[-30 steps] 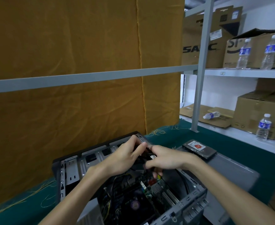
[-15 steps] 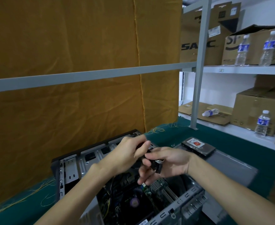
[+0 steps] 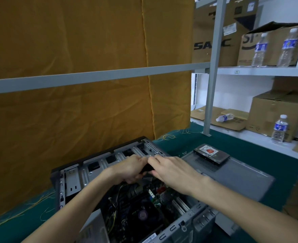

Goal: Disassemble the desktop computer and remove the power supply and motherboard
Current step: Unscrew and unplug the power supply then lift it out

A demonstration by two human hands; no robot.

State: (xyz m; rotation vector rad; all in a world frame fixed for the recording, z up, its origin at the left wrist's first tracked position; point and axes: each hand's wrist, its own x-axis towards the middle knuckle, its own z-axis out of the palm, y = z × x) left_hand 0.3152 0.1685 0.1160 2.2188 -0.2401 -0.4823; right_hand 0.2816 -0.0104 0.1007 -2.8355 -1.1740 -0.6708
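An open desktop case (image 3: 74, 179) lies on its side on the green table cover. Inside it the motherboard (image 3: 144, 206) shows, with black and yellow cables (image 3: 117, 199) running over it. My left hand (image 3: 128, 170) and my right hand (image 3: 171, 171) meet above the case's upper half. Between them sits a small black part (image 3: 145, 168), gripped by my left hand; my right hand's fingers curl over its right end. What the part is stays hidden. The power supply cannot be made out.
A removed hard drive (image 3: 211, 153) lies on the detached grey side panel (image 3: 236, 178) right of the case. Behind stand an orange cloth, a grey rail (image 3: 92, 77), a shelf post (image 3: 209, 102), cardboard boxes and several water bottles (image 3: 280, 128).
Both hands rose from deep inside the case toward its upper edge, drawing the small black part with them. The view shifted slightly.
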